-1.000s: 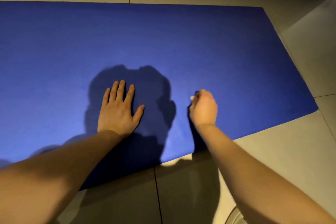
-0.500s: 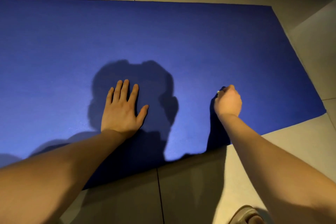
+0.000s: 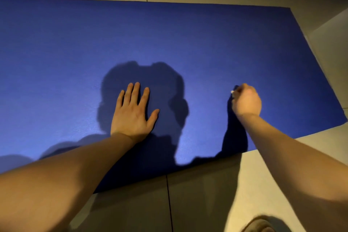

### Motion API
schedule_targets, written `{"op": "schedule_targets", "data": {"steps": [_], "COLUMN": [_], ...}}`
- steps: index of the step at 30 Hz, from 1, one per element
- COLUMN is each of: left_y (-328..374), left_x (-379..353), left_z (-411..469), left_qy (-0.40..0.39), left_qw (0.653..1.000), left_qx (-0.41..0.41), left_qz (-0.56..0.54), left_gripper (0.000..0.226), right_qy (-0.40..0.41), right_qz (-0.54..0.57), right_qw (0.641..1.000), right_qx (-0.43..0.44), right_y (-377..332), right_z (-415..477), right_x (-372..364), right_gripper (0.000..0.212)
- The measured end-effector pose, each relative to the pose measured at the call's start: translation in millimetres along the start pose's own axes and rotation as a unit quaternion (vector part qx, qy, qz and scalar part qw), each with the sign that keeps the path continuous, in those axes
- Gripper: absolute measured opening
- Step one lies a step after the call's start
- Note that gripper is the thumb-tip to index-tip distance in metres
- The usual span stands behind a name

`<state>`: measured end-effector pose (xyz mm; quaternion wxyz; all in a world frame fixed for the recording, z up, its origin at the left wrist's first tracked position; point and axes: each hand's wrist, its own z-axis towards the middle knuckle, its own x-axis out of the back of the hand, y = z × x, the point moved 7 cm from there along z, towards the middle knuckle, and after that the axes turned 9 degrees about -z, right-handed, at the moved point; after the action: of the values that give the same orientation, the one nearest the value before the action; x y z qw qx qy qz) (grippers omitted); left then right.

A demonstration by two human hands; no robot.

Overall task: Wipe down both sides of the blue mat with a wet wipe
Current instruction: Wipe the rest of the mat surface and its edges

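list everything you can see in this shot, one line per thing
blue mat: one, blue, spread flat on the floor, fills most of the view
wet wipe: one, white, only a small bit shows at the right hand's fingertips, on the mat
floor: beige-grey tiles with dark joints, around the mat
footwear: one, greyish, blurred, on the floor at the bottom right edge
left hand: one, flat on the mat, fingers straight
right hand: one, curled round the wipe, on the mat's right part
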<state>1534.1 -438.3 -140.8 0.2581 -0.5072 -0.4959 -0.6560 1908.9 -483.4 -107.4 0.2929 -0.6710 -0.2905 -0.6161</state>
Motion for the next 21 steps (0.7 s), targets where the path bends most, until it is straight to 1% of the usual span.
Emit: {"op": "schedule_targets", "data": {"steps": [2,3,4,6,8,9,11,13,14,16,18,20,21], "left_y": [0,0,0,1,1,1,1,1,0,0,1,1,2], "left_x": [-1,-1,-1,0,0,0,0,-1,-1,-2,-1,0,-1], "left_z": [0,0,1,1,1,1,2,1,1,1,1,0,1], "left_qy": [-0.002,-0.004,-0.004,-0.003,-0.004,-0.003,-0.004,-0.01,-0.011,-0.009,-0.011,-0.017,-0.022], "left_qw": [1.0,1.0,1.0,1.0,1.0,1.0,1.0,1.0,1.0,1.0,1.0,1.0,1.0], "left_qx": [0.0,0.0,0.0,-0.001,-0.001,0.001,0.002,0.001,0.001,-0.002,-0.003,-0.002,-0.001], "left_qz": [0.006,0.008,0.009,0.011,0.012,0.012,0.014,0.016,0.016,0.016,0.016,0.019,0.02], "left_gripper": [0.077,0.077,0.078,0.078,0.078,0.078,0.078,0.078,0.078,0.078,0.078,0.078,0.078], "right_qy": [-0.021,-0.023,-0.021,-0.02,-0.034,-0.049,-0.064,-0.051,-0.044,-0.033,-0.055,-0.075,-0.079], "right_qz": [0.011,0.026,0.043,0.076,0.101,0.109,0.106,0.062,0.042,0.005,-0.051,-0.101,-0.103], "right_qw": [0.997,0.996,0.996,0.997,0.992,0.987,0.974,0.971,0.976,0.992,0.996,0.992,0.991], "right_qx": [-0.069,-0.081,-0.074,-0.018,0.066,0.111,0.189,0.226,0.211,0.125,0.047,0.023,0.014], "right_y": [9,2,-14,-60,-110,-130,-146,-132,-115,-73,-42,-36,-39], "right_z": [11,11,8,-10,-36,-49,-61,-49,-35,-4,17,25,26], "right_x": [-4,-5,-6,-10,-16,-17,-17,-11,-9,-1,3,2,1], "right_gripper": [0.021,0.021,0.02,0.014,0.006,0.011,0.016,0.013,0.014,0.021,0.024,0.023,0.022]}}
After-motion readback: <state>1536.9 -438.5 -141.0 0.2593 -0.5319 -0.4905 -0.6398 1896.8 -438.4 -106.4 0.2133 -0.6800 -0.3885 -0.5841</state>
